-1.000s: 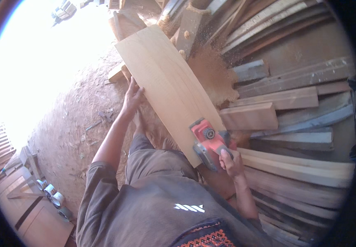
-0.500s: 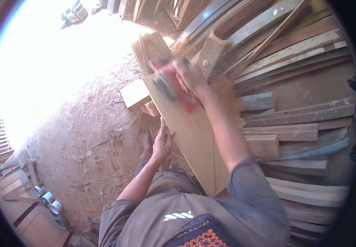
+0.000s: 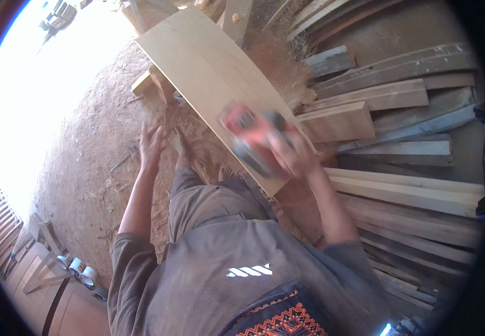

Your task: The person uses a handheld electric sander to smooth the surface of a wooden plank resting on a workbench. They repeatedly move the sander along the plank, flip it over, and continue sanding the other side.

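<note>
My right hand (image 3: 297, 155) is closed around the handle of a red and black electric planer (image 3: 249, 127), both blurred by motion. The planer rests on the near part of a long, pale wooden board (image 3: 203, 64), which slants from the upper left toward my legs. My left hand (image 3: 151, 147) is off the board, to its left above the dirt floor, with fingers stretched and holding nothing. The planer's underside is hidden.
Stacked planks and beams (image 3: 399, 145) line the right side close to the board. Wood shavings (image 3: 287, 78) lie along its right edge. A wooden block (image 3: 141, 83) juts out on its left. Cans (image 3: 77, 266) stand at lower left; my bare foot (image 3: 179, 143) is near the board.
My right hand has drawn the planer from the board's far part to its near end. My left hand has left the board's edge and moved left. The view has shifted.
</note>
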The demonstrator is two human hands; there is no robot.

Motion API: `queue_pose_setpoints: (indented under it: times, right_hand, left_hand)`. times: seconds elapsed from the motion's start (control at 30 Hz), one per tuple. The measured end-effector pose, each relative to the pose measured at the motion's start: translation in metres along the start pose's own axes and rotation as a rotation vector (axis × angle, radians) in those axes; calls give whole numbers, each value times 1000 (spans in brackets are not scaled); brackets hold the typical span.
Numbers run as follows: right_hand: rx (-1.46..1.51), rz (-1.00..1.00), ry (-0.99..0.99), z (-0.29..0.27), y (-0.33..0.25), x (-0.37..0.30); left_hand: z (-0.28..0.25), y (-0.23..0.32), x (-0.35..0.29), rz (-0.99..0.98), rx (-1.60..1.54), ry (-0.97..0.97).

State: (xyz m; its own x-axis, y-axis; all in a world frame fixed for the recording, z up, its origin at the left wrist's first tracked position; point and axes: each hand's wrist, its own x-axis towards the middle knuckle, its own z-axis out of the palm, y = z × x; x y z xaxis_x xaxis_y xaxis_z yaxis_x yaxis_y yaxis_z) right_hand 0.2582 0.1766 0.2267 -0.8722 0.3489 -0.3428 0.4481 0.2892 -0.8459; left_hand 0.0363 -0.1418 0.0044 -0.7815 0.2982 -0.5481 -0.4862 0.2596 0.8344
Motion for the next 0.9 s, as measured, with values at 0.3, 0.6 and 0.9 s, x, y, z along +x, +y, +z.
queue_pose_setpoints:
  times: [0.3,0.6,0.9]
  right_hand:
    - [65,368,83,-35,67,-191]
    - [27,142,33,15,-6,2]
    - [111,52,-69,80,-126,308]
  left_hand:
    - [-89,-189,-135,-673,-142,285]
    - [-91,-184,-167,-603,-427,320]
    - [-151,-156,-129,-563,-404,461]
